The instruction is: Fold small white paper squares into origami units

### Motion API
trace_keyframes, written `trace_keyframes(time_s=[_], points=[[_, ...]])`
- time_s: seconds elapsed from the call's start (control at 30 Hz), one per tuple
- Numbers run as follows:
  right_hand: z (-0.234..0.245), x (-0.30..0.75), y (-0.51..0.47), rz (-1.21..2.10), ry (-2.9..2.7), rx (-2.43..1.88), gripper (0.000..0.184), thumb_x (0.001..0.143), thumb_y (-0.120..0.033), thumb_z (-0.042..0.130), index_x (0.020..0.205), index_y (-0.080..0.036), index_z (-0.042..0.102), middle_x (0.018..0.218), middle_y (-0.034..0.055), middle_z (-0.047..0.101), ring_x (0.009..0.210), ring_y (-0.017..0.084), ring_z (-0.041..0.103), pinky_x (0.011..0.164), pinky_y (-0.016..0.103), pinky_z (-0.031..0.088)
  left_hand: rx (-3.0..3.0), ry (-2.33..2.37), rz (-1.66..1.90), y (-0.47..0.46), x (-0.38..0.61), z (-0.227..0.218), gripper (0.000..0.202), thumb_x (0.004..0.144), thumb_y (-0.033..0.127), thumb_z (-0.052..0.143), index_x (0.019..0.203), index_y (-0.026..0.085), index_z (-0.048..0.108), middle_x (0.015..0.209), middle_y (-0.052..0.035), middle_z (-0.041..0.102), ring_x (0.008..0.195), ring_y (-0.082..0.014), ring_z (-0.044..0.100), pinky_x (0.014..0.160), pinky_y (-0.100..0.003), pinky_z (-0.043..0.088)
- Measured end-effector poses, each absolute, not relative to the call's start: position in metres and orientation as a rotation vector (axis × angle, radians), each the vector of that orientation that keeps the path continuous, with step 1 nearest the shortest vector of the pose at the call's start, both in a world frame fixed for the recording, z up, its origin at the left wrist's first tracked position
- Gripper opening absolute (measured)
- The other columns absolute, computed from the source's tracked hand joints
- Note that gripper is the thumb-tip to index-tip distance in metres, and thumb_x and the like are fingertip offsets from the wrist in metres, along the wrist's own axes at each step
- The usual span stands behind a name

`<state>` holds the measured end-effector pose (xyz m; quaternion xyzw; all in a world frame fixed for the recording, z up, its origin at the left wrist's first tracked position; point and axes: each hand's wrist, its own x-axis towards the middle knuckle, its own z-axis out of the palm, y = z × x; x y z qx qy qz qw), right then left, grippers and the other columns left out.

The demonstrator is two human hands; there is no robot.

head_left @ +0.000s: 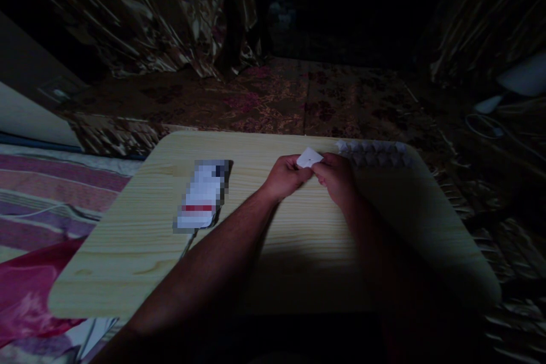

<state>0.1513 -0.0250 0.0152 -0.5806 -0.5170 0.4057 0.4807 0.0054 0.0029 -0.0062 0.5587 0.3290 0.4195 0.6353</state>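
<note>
A small white piece of folded paper (309,157) is pinched between both my hands over the far middle of a light wooden table (256,250). My left hand (285,176) grips its left side with closed fingers. My right hand (336,177) grips its right side, fingers also closed. Just right of my hands, along the table's far edge, lies a row of several small folded white paper pieces (375,152).
A blurred white object with a red stripe (202,196) lies on the table's left part, a cable running from it. Striped and pink bedding (38,222) is at left. Patterned carpet (298,96) and curtains lie beyond; the room is dark.
</note>
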Motion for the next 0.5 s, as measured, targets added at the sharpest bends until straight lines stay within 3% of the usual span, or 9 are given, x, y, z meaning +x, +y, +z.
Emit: trace_keyframes(time_s=[0.5], points=[[0.006,0.147,-0.023,1.034,-1.154,-1.317,0.021,0.07,-0.036,0.067,0.064,-0.02,0.056,0.047,-0.0073,0.043,0.042,0.007,0.035,0.04,0.022,0.023,1.271,0.718,0.965,0.001,0.007,-0.003,0.02,0.066,0.026,0.074,0.066,0.014,0.059,0.052,0.0056,0.048,0.045,-0.0035,0.033,0.046,-0.021,0.021]])
